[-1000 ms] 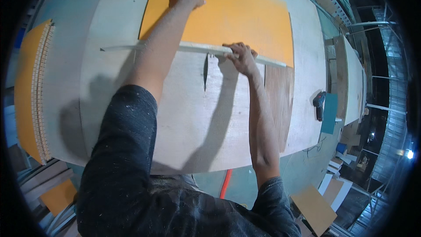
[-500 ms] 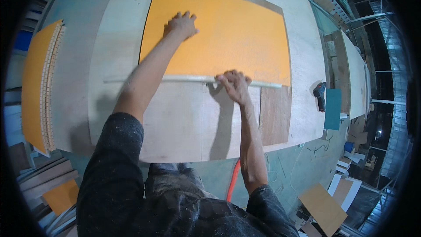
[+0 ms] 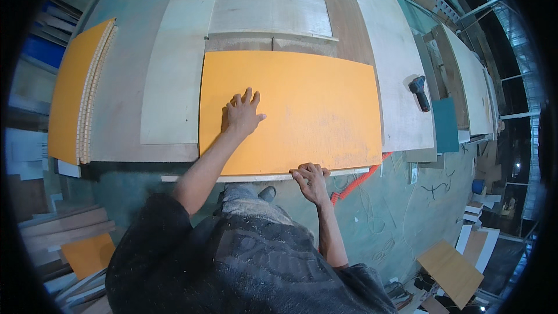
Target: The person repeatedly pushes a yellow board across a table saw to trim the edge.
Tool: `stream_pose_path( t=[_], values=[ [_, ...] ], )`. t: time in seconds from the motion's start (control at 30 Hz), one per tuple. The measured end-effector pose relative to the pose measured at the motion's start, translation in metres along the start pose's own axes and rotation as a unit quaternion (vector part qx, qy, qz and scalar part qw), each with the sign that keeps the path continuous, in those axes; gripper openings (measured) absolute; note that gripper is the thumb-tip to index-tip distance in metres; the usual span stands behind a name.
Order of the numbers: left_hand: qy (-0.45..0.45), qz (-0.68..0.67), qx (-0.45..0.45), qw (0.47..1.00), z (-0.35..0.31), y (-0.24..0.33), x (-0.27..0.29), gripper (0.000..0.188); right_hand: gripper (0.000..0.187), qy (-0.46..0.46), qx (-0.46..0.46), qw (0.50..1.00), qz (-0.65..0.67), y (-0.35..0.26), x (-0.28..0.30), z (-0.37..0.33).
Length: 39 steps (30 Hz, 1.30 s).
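Note:
A flat orange panel [image 3: 314, 110] lies on the large pale worktable [image 3: 119, 110], its near edge sticking out slightly past the table's front. My left hand [image 3: 243, 115] rests on the panel's left half, fingers spread. At the near edge, right of the middle, my right hand [image 3: 312, 180] curls its fingers over the border, where a long thin white strip [image 3: 261, 178] runs. Both ends of that strip show: the left one reaches beyond the panel's corner. The fingers hide how the strip meets the panel.
A black cordless power tool [image 3: 419, 93] lies at the table's right side. To the left stands a stack of orange panels [image 3: 75, 99]. Wooden boards [image 3: 349, 23] lie flat beyond the panel. A red coiled hose [image 3: 351, 187] hangs by the front edge; board offcuts [image 3: 450, 273] lie lower right.
The orange panel and white strip have come toward me, from well inside the table to its front edge. Both hands moved along with them, keeping nearly the same places on them.

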State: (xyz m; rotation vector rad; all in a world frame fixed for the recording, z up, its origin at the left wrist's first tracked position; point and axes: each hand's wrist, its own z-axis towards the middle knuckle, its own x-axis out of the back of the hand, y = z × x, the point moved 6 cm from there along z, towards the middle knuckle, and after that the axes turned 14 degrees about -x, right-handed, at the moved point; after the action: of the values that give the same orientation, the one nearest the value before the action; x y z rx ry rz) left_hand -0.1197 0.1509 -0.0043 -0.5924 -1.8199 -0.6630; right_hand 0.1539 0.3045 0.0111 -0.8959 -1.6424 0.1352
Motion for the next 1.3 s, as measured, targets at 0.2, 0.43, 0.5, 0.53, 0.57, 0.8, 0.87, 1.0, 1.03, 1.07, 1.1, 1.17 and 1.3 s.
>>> stream_pose_path(
  t=[0.2, 0.43, 0.5, 0.53, 0.57, 0.8, 0.87, 1.0, 1.03, 1.07, 1.1, 1.17, 1.3],
  values=[
    [0.053, -0.033, -0.002, 0.998, -0.048, 0.016, -0.018, 0.085, 0.024, 0.030, 0.022, 0.999, -0.018, 0.011, -0.007, -0.048],
    [0.206, -0.097, 0.129, 0.965, -0.161, -0.034, -0.044, 0.068, 0.042, 0.498, -0.216, 0.831, 0.119, 0.202, 0.066, -0.051],
    [0.182, -0.069, 0.232, 0.953, -0.205, -0.033, -0.034, 0.056, 0.052, 0.376, -0.357, 0.819, 0.247, 0.309, 0.069, -0.037],
    [0.160, -0.089, 0.245, 0.952, -0.215, -0.033, -0.045, 0.053, 0.053, 0.229, -0.399, 0.772, 0.440, 0.365, 0.071, -0.026],
    [0.133, -0.109, 0.256, 0.951, -0.220, -0.037, -0.060, 0.050, 0.055, 0.076, -0.416, 0.671, 0.609, 0.394, 0.067, -0.020],
    [0.242, -0.117, 0.266, 0.926, -0.244, -0.040, -0.090, 0.035, 0.046, 0.172, -0.300, 0.699, 0.626, 0.334, 0.037, 0.022],
    [0.274, -0.107, 0.290, 0.911, -0.262, -0.050, -0.085, 0.030, 0.045, 0.173, -0.359, 0.710, 0.581, 0.293, 0.024, 0.025],
    [0.299, -0.132, 0.259, 0.909, -0.255, -0.042, -0.083, 0.029, 0.043, 0.204, -0.268, 0.709, 0.620, 0.300, 0.039, 0.026],
    [0.293, -0.136, 0.261, 0.910, -0.255, -0.041, -0.083, 0.028, 0.043, 0.203, -0.267, 0.699, 0.631, 0.301, 0.037, 0.026],
    [0.287, -0.140, 0.263, 0.910, -0.255, -0.040, -0.083, 0.027, 0.042, 0.202, -0.267, 0.690, 0.642, 0.302, 0.035, 0.026],
    [0.280, -0.145, 0.261, 0.912, -0.254, -0.041, -0.083, 0.027, 0.042, 0.200, -0.266, 0.680, 0.653, 0.303, 0.033, 0.028],
    [0.266, -0.160, 0.250, 0.917, -0.251, -0.039, -0.082, 0.027, 0.041, 0.234, -0.271, 0.659, 0.661, 0.320, 0.036, 0.026],
    [0.253, -0.151, 0.251, 0.922, -0.251, -0.044, -0.086, 0.027, 0.041, 0.228, -0.290, 0.640, 0.674, 0.323, 0.030, 0.032]
  ],
)
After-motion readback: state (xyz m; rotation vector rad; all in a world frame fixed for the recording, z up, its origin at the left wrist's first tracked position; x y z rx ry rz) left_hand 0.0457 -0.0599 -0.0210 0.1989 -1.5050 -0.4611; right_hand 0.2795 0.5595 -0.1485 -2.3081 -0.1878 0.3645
